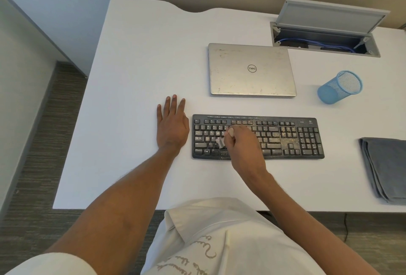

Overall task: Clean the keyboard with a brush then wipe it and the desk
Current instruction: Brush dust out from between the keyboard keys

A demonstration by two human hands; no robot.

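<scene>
Now; right hand [241,142] grips brush [220,142]; left hand [172,127] flat; cable box [329,52] holds cables [307,40]

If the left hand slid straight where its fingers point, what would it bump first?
Probably nothing: only bare desk shows ahead of the left hand; the laptop sits off to the right.

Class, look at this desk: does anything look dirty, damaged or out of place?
Yes. The keyboard is strewn with tan crumbs and dust, thickest around the arrow keys and just left of them. The lid of the closed laptop looks scuffed and smudged. At the back right, the cable hatch stands open, showing a blue cable.
</scene>
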